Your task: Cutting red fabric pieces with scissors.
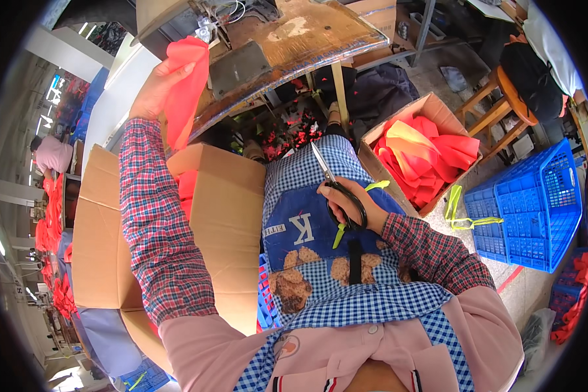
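Note:
A red piece of cloth [188, 95] hangs from my left hand [158, 90], which is raised at the far left beside the worktable edge. Its fingers and thumb pinch the cloth near the top, and the rest drapes down over an open cardboard box [228, 228]. More red cloth shows inside that box. Over my lap, my right hand [351, 204] grips a pair of scissors [323, 163] by the black handles. The blades point up and away from me, apart from the cloth. Beneath them lies my blue checked apron [307, 261].
A wooden worktable [307, 32] with a dark metal plate stands ahead. To the right sits a cardboard box [389, 124] heaped with red cloth, then a blue plastic crate [522, 215] with yellow-green ties. Behind are a wooden stool [503, 98] and, far left, another person [52, 153].

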The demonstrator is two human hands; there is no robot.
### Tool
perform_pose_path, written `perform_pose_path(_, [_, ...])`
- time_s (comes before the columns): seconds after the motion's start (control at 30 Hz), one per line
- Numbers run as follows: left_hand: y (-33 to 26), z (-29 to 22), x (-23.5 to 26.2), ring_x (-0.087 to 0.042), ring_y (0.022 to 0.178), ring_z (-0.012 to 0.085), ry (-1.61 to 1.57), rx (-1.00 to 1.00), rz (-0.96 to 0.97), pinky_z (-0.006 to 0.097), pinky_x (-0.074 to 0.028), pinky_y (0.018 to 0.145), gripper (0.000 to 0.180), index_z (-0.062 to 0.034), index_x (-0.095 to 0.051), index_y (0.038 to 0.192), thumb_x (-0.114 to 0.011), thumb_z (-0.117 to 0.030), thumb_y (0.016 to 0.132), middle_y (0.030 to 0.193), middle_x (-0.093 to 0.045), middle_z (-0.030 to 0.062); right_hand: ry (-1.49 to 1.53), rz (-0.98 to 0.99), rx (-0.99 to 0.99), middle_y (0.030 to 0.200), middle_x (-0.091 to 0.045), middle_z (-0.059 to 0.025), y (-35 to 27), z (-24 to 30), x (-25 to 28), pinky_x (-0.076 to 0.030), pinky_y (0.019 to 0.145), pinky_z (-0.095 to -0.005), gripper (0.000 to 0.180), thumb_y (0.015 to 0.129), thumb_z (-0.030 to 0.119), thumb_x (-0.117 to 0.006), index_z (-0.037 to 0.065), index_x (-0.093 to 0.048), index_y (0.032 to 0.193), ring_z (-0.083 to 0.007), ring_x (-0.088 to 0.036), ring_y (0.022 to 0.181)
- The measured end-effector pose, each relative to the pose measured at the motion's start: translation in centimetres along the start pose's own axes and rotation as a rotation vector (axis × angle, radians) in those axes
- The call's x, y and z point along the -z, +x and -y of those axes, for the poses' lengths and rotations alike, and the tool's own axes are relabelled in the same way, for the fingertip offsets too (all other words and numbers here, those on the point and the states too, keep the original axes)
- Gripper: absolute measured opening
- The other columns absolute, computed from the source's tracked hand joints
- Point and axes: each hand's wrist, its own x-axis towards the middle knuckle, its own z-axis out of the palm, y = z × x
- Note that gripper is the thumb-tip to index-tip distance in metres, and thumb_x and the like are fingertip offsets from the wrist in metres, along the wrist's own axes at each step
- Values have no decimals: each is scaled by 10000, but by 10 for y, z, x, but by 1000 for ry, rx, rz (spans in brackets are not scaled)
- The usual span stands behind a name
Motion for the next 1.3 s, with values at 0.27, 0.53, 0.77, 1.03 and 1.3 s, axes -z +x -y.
perform_pose_path(0.27, [-19,-8,-68,-589,1067,113,99,-8,206,272,-446,951,389,-20,-591,1240,-680,-170,892,1168,-638,26,70,-8,39,578,-483,15,-1,3,-1,-385,424,-238,344,956,377,-564,60,-512,836,-79,-467,444])
perform_pose_path(0.53, [29,-39,-244,-554,1147,188,217,-379,296,313,-439,968,622,61,-435,1336,-689,-291,891,1249,-586,156,119,-91,50,575,-485,6,-6,2,-3,-381,432,-248,297,973,350,-541,72,-521,873,-90,-470,454])
perform_pose_path(0.77, [-93,25,-303,-404,1287,208,-191,305,160,339,-363,1052,752,67,-207,1444,-651,-243,921,1415,-374,207,-9,-465,249,685,-604,-94,1,7,21,-452,453,-321,286,893,211,-647,29,-516,1071,-174,-600,536])
perform_pose_path(1.03, [-82,87,-306,-604,1023,186,-443,325,-52,318,-479,883,300,21,-586,1118,-445,-218,1002,1120,-632,127,-185,-407,560,991,-691,-138,25,26,58,-532,777,-353,412,816,99,-678,63,-549,1206,-261,-682,904])
perform_pose_path(1.3, [-80,104,-283,-446,1309,330,-1001,535,-145,439,-506,958,285,-23,-593,1127,-473,-232,974,1362,-499,231,-1301,-1107,329,1414,-444,-189,23,-42,239,-424,986,-523,638,838,403,-669,179,-452,1395,-412,-398,1318])
